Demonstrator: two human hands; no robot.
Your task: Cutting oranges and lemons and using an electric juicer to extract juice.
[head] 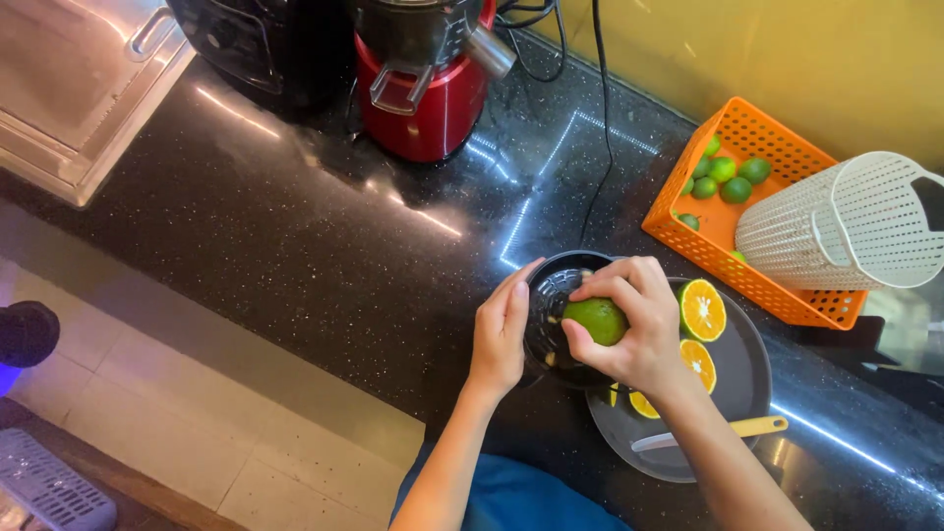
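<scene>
My right hand (634,324) grips a green-skinned orange half (596,320) and presses it down into a black citrus juicer (553,295). My left hand (500,329) rests flat against the juicer's left side, fingers together. Just right of the juicer lies a grey round plate (752,364) with three cut orange halves (702,309), orange flesh facing up. A knife with a yellow handle (757,427) lies on the plate's near part.
An orange plastic basket (688,197) with several green citrus fruits sits at the right, a white perforated basket (846,226) lying tipped in it. A red appliance (423,79) and a black one (256,44) stand at the back of the black counter (324,226). Cables run along the yellow wall.
</scene>
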